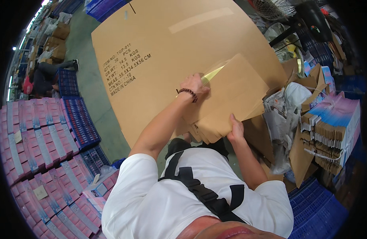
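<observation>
A stack of thin, flat brown sheets [241, 83] lies on a large cardboard carton [151, 44], its near edge uneven with cut-out tabs. My left hand [197, 85], with a beaded bracelet at the wrist, rests on the left part of the stack. Its fingers are curled, and what they hold is hidden. From beside that hand a shiny yellow, tapering strip [214, 73] runs up and to the right. My right hand [236, 129] grips the near right edge of the stack, thumb on top and the other fingers mostly out of sight underneath.
At the left stand stacks of pink boxes [36, 151] beside blue crates [82, 119]. To the right are an open carton with plastic wrapping [279, 115] and a tied bundle of printed cardboard [330, 131]. A fan [275, 8] stands far right; a person's legs [52, 73] show far left.
</observation>
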Tool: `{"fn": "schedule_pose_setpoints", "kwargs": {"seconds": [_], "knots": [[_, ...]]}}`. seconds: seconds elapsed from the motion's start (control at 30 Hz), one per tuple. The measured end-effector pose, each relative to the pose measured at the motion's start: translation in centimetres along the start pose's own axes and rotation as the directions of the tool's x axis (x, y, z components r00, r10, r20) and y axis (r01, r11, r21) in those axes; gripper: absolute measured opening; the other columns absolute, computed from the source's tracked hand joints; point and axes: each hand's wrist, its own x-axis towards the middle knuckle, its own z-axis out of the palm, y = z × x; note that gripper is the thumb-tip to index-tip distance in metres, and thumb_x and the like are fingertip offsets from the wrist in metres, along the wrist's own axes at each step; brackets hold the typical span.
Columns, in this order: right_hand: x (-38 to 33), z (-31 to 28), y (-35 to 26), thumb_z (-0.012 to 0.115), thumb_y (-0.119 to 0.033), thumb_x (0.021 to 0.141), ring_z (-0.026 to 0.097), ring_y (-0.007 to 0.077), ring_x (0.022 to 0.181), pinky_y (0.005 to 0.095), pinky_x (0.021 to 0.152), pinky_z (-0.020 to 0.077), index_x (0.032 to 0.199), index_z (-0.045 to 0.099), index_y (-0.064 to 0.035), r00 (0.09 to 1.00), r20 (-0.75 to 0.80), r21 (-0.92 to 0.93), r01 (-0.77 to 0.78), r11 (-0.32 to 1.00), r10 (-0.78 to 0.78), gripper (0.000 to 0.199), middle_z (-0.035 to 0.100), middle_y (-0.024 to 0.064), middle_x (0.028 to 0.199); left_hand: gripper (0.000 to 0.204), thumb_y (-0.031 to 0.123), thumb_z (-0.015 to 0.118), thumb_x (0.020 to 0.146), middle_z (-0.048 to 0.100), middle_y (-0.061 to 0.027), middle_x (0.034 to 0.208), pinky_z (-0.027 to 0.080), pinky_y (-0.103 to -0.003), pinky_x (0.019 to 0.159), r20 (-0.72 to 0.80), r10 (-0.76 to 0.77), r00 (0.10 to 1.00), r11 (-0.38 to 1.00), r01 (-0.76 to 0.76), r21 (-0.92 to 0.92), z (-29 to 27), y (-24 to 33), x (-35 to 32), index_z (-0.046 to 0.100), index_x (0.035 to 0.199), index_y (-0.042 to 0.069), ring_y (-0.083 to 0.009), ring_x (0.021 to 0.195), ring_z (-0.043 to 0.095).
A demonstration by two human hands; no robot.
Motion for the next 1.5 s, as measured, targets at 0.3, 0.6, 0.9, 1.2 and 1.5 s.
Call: {"fn": "schedule_pose_setpoints", "kwargs": {"seconds": [0.3, 0.6, 0.9, 1.2, 1.5], "knots": [[1.0, -3.5, -0.8, 0.054, -0.02, 0.092, 0.051, 0.0238, 0.114, 0.0405, 0.096, 0.0438, 0.127, 0.044, -0.0018, 0.986, 0.147, 0.131, -0.104, 0.986, 0.084, 0.04, 0.051, 0.0094, 0.125, 0.045, 0.031, 0.066, 0.072, 0.057, -0.0188, 0.103, 0.046, -0.043, 0.082, -0.154, 0.136, 0.979, 0.99, -0.129, 0.055, 3.3, 2.1, -1.6, 0.054, 0.102, -0.001, -0.0337, 0.098, 0.055], [1.7, -2.1, 0.4, 0.048, -0.026, 0.095, 0.049, 0.0262, 0.117, 0.0414, 0.1, 0.0402, 0.129, 0.043, -0.0033, 0.986, 0.161, 0.051, -0.049, 0.998, 0.04, 0.041, 0.05, 0.01, 0.128, 0.053, 0.025, 0.062, 0.074, 0.058, -0.0159, 0.105, 0.046, -0.044, 0.082, -0.128, 0.081, 0.988, 0.996, -0.078, 0.033, 0.1, 0.0, -2.9, 0.048, 0.124, 0.011, -0.0338, 0.099, 0.056], [-1.5, -1.7, 3.5, 0.055, -0.016, 0.09, 0.052, 0.0272, 0.111, 0.0438, 0.094, 0.0451, 0.128, 0.044, -0.0027, 0.99, 0.019, -0.043, 0.141, 0.989, -0.141, 0.041, 0.052, 0.0103, 0.124, 0.047, 0.027, 0.06, 0.085, 0.062, -0.0161, 0.102, 0.049, -0.039, 0.08, -0.318, 0.129, 0.939, 0.893, -0.25, -0.375, -0.3, -12.5, -8.7, 0.046, 0.126, 0.009, -0.0296, 0.097, 0.06], [-5.1, -4.1, 5.9, 0.057, -0.015, 0.089, 0.055, 0.0279, 0.108, 0.0433, 0.092, 0.0465, 0.124, 0.048, -0.0013, 0.941, -0.231, 0.081, 0.27, 0.959, -0.245, 0.039, 0.056, 0.0111, 0.119, 0.034, 0.021, 0.062, 0.082, 0.063, -0.01, 0.089, 0.05, -0.029, 0.072, -0.444, 0.025, 0.896, 0.81, -0.279, -0.516, -4.4, -32.6, -10.9, 0.059, 0.109, 0.001, -0.018, 0.079, 0.061], [-4.1, 4.5, 4.5, 0.058, -0.022, 0.09, 0.055, 0.0262, 0.109, 0.0405, 0.091, 0.0479, 0.123, 0.049, -0.0022, 0.94, 0.068, 0.178, 0.319, 0.931, -0.335, 0.04, 0.056, 0.0091, 0.121, 0.034, 0.026, 0.056, 0.083, 0.062, -0.0175, 0.103, 0.046, -0.04, 0.087, -0.569, 0.164, 0.806, 0.965, -0.25, -0.076, -15.4, -36.8, -1.8, 0.06, 0.111, 0.006, -0.0326, 0.1, 0.058]]}}
